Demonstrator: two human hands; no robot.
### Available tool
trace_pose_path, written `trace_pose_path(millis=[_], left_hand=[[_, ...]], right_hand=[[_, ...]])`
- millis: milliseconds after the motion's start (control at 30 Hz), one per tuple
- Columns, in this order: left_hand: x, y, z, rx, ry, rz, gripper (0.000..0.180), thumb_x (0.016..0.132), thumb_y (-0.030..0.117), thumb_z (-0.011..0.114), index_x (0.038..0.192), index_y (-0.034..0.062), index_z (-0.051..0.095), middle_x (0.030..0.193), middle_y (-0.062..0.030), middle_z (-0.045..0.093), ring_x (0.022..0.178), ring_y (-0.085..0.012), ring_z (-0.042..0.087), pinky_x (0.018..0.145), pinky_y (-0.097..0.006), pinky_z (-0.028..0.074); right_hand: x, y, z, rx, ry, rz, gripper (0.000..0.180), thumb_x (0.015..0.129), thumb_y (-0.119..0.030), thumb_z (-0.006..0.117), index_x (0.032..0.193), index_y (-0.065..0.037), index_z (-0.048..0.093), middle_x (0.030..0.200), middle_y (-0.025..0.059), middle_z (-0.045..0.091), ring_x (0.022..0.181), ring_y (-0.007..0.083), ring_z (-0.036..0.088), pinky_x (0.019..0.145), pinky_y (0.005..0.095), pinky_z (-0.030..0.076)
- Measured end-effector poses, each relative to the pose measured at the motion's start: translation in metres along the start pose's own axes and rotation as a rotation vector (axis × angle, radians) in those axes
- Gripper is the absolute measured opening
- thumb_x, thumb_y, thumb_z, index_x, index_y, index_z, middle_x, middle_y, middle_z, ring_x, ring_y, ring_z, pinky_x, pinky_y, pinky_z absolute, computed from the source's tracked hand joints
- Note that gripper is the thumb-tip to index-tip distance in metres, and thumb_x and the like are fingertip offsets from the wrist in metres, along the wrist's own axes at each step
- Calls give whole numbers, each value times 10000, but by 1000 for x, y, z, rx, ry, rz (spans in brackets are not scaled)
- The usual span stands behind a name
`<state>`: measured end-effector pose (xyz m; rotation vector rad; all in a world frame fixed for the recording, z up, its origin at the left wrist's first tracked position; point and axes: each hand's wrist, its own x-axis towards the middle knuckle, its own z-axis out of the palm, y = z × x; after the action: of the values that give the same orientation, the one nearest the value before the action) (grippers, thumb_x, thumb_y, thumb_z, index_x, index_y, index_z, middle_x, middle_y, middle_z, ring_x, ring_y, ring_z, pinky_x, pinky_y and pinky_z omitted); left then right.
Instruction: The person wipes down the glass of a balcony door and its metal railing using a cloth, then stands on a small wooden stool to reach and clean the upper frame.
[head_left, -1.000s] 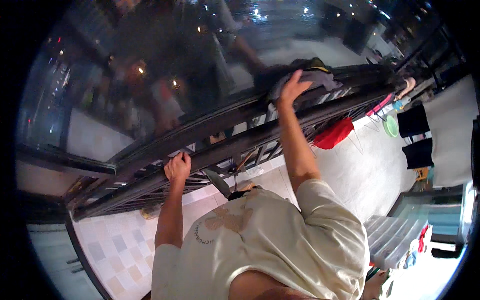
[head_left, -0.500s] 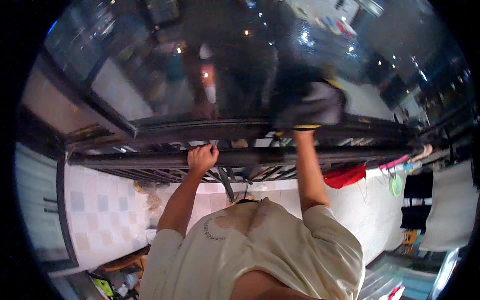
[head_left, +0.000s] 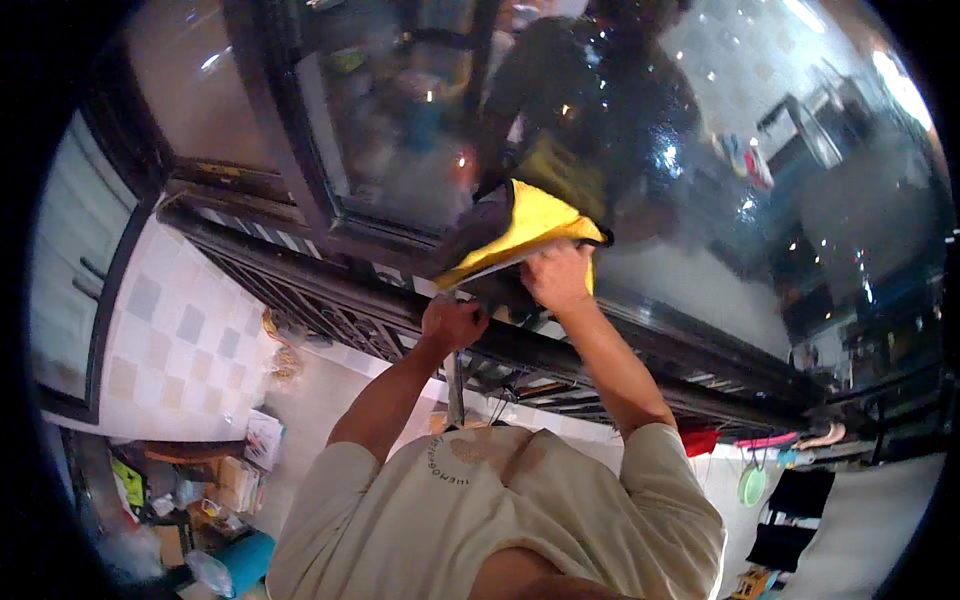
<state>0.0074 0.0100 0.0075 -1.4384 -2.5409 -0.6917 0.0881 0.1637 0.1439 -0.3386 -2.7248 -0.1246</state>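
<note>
The head view shows a person in a pale T-shirt point(head_left: 480, 510) facing a dark-framed window, both forearms raised in front of the chest. The right hand point(head_left: 560, 273) has its fingers bent in on a cloth point(head_left: 545, 212), pinching it near its lower right edge; folds of the fabric partly hide the fingertips. The cloth is yellow on one side and dark grey on the other, and it is spread up and to the left from the hand, in front of the lower part of the window glass point(head_left: 650, 255). Whether all of it lies flat against the pane cannot be told.

The left hand point(head_left: 455, 322) is curled, its fingers bent over the top bar of a dark railing point(head_left: 300, 270) that runs below the window. The cloth's lower left corner hangs just above this hand; whether the two touch is unclear.

Reflections and small lights show in the glass. On the left is a tiled wall point(head_left: 185, 330), with a teal roll point(head_left: 245, 562) near the lower edge. On the right are a green round item point(head_left: 752, 486) and dark hanging cloths point(head_left: 800, 497).
</note>
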Motion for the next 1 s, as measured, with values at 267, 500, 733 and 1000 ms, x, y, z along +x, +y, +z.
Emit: trace_pose_path(millis=[267, 500, 733, 1000], left_hand=[[-8, -16, 22, -109, -49, -92, 203, 719, 336, 570, 712, 162, 673, 597, -90, 630, 564, -289, 618, 619, -418, 504], [-6, -9, 7, -66, -33, -21, 231, 726, 367, 585, 748, 163, 691, 622, -113, 636, 563, -275, 624, 619, -394, 514], [-8, -14, 6, -66, 40, -63, 239, 747, 343, 579, 675, 134, 671, 550, -116, 603, 529, -272, 611, 584, -401, 511], [-6, -9, 11, -141, 44, -30, 246, 754, 313, 573, 605, 124, 621, 507, -99, 571, 480, -294, 576, 544, -430, 488]], right_hand=[[94, 15, -123, -46, 1049, -169, 496, 614, -288, 612, 1046, -53, 556, 1104, 124, 530, 1075, 361, 423, 923, 641, 150], [74, -60, -12, -311, 148, -671, 317, 771, -196, 512, 1073, -171, 607, 1166, -30, 537, 1161, 156, 442, 991, 441, 284], [148, -87, -119, -418, 424, -589, 151, 725, -204, 547, 844, -181, 637, 848, -13, 559, 934, 172, 514, 927, 524, 320], [204, -99, -169, -348, 1013, -505, 368, 687, -209, 597, 1054, -221, 611, 824, -4, 556, 887, 204, 511, 937, 566, 248]])
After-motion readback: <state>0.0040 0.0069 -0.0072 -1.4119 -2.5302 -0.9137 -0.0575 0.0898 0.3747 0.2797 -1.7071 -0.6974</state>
